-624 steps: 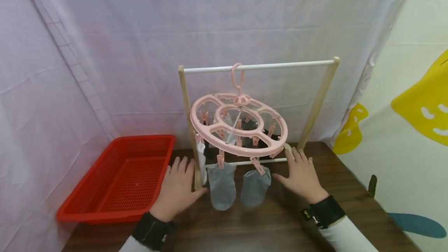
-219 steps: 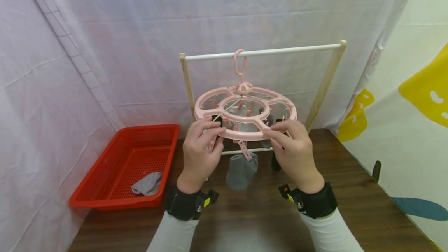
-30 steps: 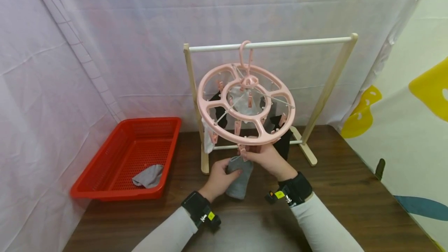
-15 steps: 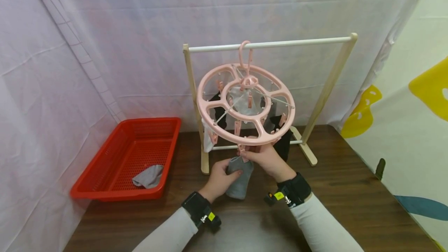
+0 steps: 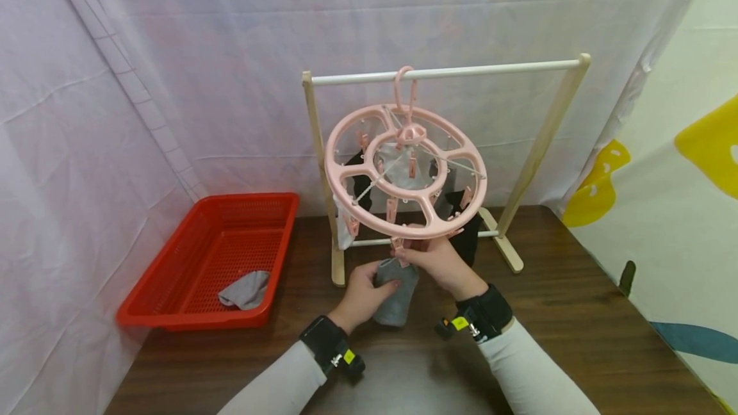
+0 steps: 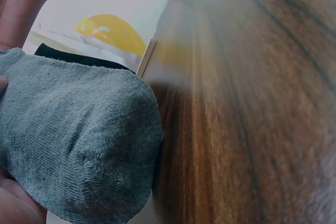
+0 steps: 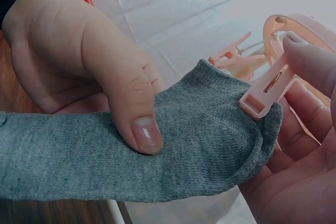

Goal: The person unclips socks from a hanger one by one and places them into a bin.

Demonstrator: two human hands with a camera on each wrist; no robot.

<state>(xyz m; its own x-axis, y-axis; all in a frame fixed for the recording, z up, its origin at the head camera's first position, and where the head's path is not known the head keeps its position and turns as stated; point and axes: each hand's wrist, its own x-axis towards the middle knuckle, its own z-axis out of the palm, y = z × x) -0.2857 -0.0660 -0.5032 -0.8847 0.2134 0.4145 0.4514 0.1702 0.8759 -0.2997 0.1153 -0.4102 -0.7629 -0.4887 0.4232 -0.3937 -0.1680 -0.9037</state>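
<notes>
A grey sock hangs at the front of a round pink clip hanger. My left hand pinches it near the cuff, thumb on its near face, as the right wrist view shows. My right hand pinches a pink clothespin with the thumb on its upper end; the pin's tip lies on the sock's cuff. In the left wrist view the sock fills the left side, toe toward the table. Part of the right hand's fingers is hidden under the hanger's rim.
The hanger hooks on the white bar of a wooden stand. Black, white and grey socks hang behind, among them a black sock. A red basket at left holds another grey sock. All stand on a brown table.
Over the last second both hands keep almost still at the sock and clothespin. Since the oldest frame, a grey sock has come to lie in the basket, and one fewer hangs in front.
</notes>
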